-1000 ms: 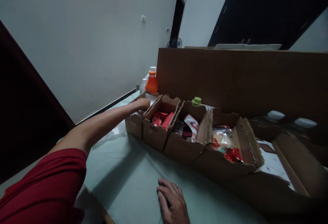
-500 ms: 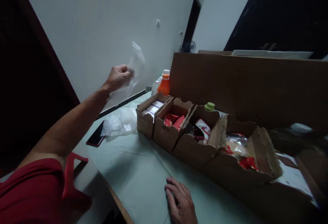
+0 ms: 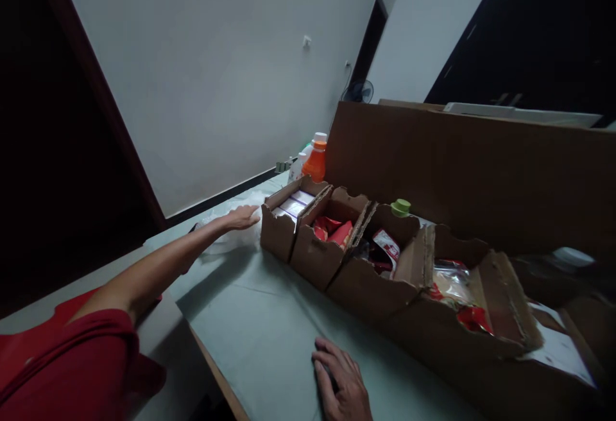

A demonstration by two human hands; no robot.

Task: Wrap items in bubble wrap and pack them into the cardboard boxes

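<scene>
My left hand [image 3: 242, 217] is stretched far out, fingers flat and open, resting on a heap of clear bubble wrap [image 3: 226, 236] just left of the first cardboard box [image 3: 278, 231]. That box holds white and purple packs [image 3: 293, 205]. My right hand [image 3: 342, 386] lies palm down on the pale green table [image 3: 260, 318] near the front edge, fingers loosely curled and holding nothing I can see.
A row of open cardboard boxes runs right: red packets [image 3: 333, 230], a red-and-white pouch [image 3: 386, 245], clear snack bags [image 3: 452, 282]. A green cap [image 3: 400, 206] and an orange-capped bottle [image 3: 316, 160] stand behind. A tall cardboard wall [image 3: 462, 164] backs them.
My left hand lifted a clear plastic piece out of the first box, swung it up and left, and now lies lowered on the bubble wrap. The right hand stayed put.
</scene>
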